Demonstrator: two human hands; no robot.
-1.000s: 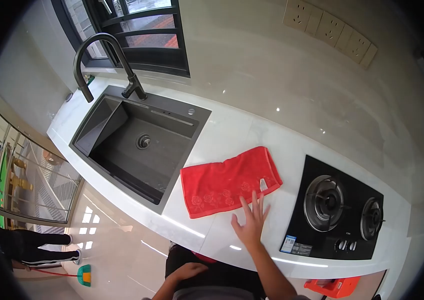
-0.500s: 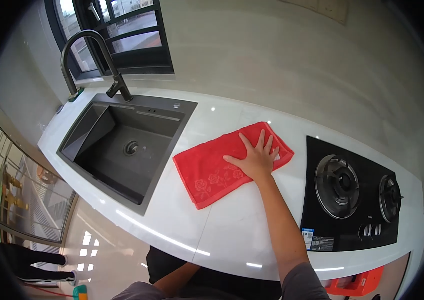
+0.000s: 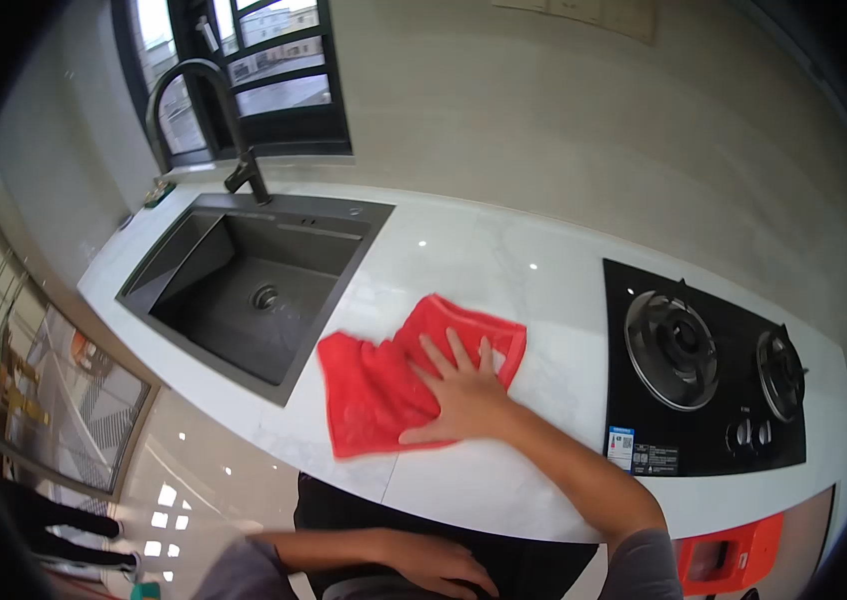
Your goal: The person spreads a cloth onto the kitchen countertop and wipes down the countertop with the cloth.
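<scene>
A red towel (image 3: pixel 374 400) lies on the white countertop (image 3: pixel 534 490), its left part bunched into folds and one edge close to the sink. My right hand (image 3: pixel 469 398) presses flat on the towel's right half, fingers spread and open. Down at the bottom, my left hand (image 3: pixel 436 566) rests low against my dark clothing, below the counter's front edge. Its fingers lie loosely stretched out and it holds nothing that I can see.
Left of the towel is a dark sink (image 3: pixel 306 365) with a tall black faucet (image 3: pixel 244 165). A black gas hob (image 3: pixel 634 400) sits to the right. Below the counter at right is a red plastic object (image 3: pixel 759 560). Another person's legs (image 3: pixel 69 520) show at the lower left.
My right hand has slid the towel toward the counter's front edge and leftward, and the towel has wrinkled. My left hand has come into view at the bottom.
</scene>
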